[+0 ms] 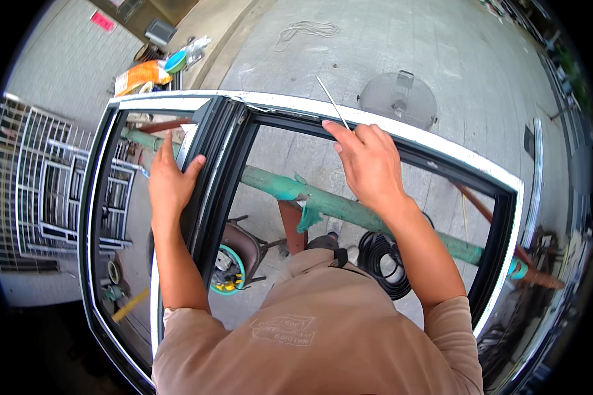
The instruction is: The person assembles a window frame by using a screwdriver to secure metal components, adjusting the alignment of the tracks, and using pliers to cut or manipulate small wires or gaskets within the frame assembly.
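Leans over a large white-and-black window frame (290, 102), laid out in front of the body. Stands well apart from the metal grilles (66, 191) at far left. Shows, beneath the frame, a long green pipe (339, 207) and, through the right opening, a coil of black cable (369, 260). Spreads the left hand (170, 181) wide, with thumb against the frame's dark middle bar (225, 155). Holds the right hand (372, 164) narrow at the frame's far edge, pinching a thin white rod (331, 99).
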Action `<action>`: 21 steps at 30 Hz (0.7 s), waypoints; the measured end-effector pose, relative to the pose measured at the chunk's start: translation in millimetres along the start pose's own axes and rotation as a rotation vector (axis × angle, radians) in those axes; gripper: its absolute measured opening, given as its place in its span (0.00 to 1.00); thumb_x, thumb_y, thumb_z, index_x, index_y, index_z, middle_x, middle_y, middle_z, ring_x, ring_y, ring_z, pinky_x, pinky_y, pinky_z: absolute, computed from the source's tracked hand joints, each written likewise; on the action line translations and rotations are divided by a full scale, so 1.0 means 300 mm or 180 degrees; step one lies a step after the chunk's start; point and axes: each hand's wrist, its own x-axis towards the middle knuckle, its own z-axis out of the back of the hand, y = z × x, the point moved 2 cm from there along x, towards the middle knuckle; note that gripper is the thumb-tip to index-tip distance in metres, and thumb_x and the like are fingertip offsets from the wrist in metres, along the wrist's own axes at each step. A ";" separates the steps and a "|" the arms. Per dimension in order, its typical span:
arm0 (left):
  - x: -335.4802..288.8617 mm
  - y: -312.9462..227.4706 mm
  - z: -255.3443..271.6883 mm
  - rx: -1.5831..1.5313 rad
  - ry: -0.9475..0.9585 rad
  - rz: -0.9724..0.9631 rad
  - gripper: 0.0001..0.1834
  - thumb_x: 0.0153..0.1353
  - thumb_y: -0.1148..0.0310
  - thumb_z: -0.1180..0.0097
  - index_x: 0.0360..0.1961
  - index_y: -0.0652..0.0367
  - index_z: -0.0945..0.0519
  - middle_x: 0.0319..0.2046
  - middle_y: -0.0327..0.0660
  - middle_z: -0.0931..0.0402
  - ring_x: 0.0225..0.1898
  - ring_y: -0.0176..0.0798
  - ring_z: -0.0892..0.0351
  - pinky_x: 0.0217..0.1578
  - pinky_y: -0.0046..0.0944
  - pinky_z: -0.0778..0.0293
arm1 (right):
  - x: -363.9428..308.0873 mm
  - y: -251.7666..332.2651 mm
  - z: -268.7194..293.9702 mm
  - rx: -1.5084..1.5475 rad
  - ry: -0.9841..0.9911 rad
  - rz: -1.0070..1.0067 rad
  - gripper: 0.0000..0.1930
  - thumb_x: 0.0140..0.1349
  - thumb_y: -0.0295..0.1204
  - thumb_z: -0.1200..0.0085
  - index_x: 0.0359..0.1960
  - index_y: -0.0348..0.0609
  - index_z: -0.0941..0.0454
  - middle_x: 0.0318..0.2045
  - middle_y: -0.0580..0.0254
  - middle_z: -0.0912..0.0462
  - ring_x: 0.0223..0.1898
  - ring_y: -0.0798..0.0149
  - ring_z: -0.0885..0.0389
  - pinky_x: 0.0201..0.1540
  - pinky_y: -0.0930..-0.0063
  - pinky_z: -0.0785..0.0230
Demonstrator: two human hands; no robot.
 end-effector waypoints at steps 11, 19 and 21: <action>-0.011 -0.015 0.009 -0.0305 0.1224 0.0971 0.43 0.59 0.47 0.20 0.65 0.66 0.21 0.43 0.66 0.11 0.50 0.68 0.10 0.51 0.60 0.18 | 0.294 -0.181 -0.187 -0.0728 0.0983 0.0167 0.26 0.61 0.47 0.24 0.55 0.45 0.11 0.42 0.55 0.14 0.49 0.48 0.17 0.53 0.53 0.28; 0.053 0.116 0.004 -0.1670 0.1829 0.0771 0.45 0.56 0.53 0.18 0.69 0.68 0.21 0.52 0.62 0.11 0.57 0.59 0.10 0.61 0.49 0.21 | 0.307 -0.181 -0.205 -0.0578 0.1026 0.0214 0.26 0.61 0.47 0.24 0.54 0.43 0.10 0.40 0.53 0.15 0.46 0.47 0.19 0.52 0.52 0.29; 0.057 0.106 -0.001 -0.1696 0.1821 0.0753 0.44 0.55 0.55 0.18 0.69 0.68 0.21 0.52 0.62 0.11 0.57 0.58 0.11 0.62 0.49 0.21 | 0.292 -0.183 -0.216 -0.0548 0.0998 0.0071 0.26 0.61 0.47 0.23 0.55 0.43 0.10 0.40 0.53 0.15 0.46 0.47 0.19 0.53 0.51 0.29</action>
